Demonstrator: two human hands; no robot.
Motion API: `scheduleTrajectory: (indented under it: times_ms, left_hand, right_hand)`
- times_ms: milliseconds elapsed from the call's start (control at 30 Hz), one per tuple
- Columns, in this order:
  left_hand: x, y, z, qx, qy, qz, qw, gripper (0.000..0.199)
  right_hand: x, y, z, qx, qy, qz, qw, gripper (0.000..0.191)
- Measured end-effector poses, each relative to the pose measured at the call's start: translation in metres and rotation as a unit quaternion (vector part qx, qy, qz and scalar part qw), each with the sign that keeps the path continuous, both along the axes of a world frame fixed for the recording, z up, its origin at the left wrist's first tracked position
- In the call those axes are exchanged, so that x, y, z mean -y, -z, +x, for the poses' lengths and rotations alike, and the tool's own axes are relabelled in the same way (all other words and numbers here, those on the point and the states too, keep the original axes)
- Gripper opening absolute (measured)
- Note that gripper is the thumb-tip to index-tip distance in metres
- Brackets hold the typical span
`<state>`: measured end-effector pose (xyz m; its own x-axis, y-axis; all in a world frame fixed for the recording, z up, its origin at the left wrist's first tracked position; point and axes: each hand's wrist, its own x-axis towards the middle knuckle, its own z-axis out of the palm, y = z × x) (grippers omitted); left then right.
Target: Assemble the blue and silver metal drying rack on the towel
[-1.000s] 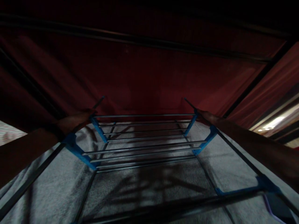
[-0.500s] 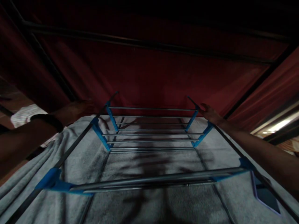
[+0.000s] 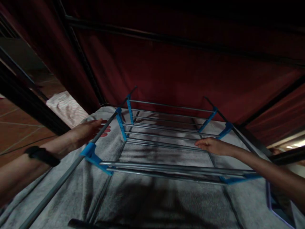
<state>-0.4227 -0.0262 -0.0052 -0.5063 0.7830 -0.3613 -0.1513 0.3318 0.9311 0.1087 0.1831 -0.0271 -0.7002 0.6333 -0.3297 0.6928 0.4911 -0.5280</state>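
The rack (image 3: pixel 166 167) looks joined up to the blanket's (image 3: pixel 71 203) far edge. Left hand (image 3: pixel 89 130): fingers spread. Right hand (image 3: pixel 212 146): fingers loosely outstretched.

Blue brackets (image 3: pixel 121 125), grey rods (image 3: pixel 166 166) — grey blanket (image 3: pixel 71 203), dark-red curtain (image 3: pixel 166 73) — white, red-striped cloth (image 3: pixel 68 106).

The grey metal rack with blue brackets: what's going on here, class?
Someone's bare hands are at a grey metal rack with blue plastic brackets, resting on a soft grey blanket. The open left hand is at one side tube, fingers behind it. The right hand is over the crossbars; contact is unclear.
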Motion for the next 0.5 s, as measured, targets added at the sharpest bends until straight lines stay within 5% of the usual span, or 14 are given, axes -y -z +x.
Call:
scheduleTrajectory:
  times_ms: [167,333,500]
  left_hand:
    - [0.001,0.028,0.002,0.006,0.013,-0.024,1.0,0.027]
    - [0.014,0.076,-0.007,-0.047,0.1,-0.037,0.993,0.055]
    - [0.024,0.093,0.004,-0.017,0.139,-0.043,0.989,0.058]
  right_hand:
    - [-0.001,0.039,-0.049,0.083,-0.095,0.027,0.992,0.045]
    - [0.007,0.07,-0.099,0.129,-0.191,0.095,0.968,0.05]
    - [0.015,0.103,-0.128,0.176,-0.177,0.168,0.954,0.057]
